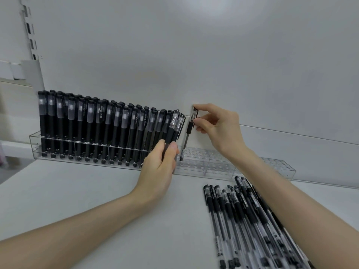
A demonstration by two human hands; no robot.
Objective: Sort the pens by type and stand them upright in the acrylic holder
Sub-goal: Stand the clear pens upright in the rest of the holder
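Pen (186, 136) stands upright in holder (219, 166), tip in a hole, cap pinched by right grip (217, 127). Left grip (161, 167) clasps a bundle (174, 127) of pens just beside it. Black pens (93, 129) fill the holder's left part. Loose pens (242, 220) lie on the bench (97, 191).

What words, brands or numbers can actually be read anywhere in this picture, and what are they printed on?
"TEST": runs lengthwise near the top of several black pens standing in the acrylic holder; the marks after it are too blurred to read.
Print on the barrels of the loose pens lying on the table: too blurred to read.
No other text can be made out.
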